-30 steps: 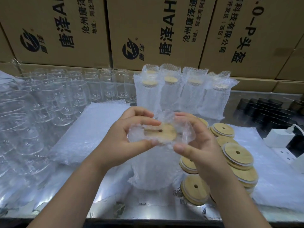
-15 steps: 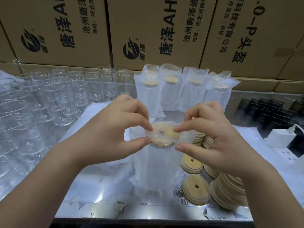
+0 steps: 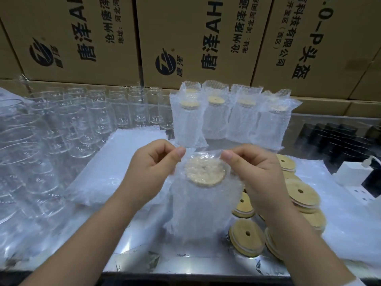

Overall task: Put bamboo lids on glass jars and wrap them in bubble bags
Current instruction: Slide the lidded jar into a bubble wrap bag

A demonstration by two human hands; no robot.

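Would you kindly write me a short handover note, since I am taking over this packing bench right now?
Left hand and right hand each pinch the top edge of the bubble bag; the jar inside already wears its bamboo lid.
Done: wrapped jars stand in a row at the back.
Left: finish this bag, then the bare glass jars at left, using loose lids at right and the flat bags stacked between.

Printed cardboard boxes point(image 3: 185, 38), white charger point(image 3: 348, 175), dark containers point(image 3: 329, 139)
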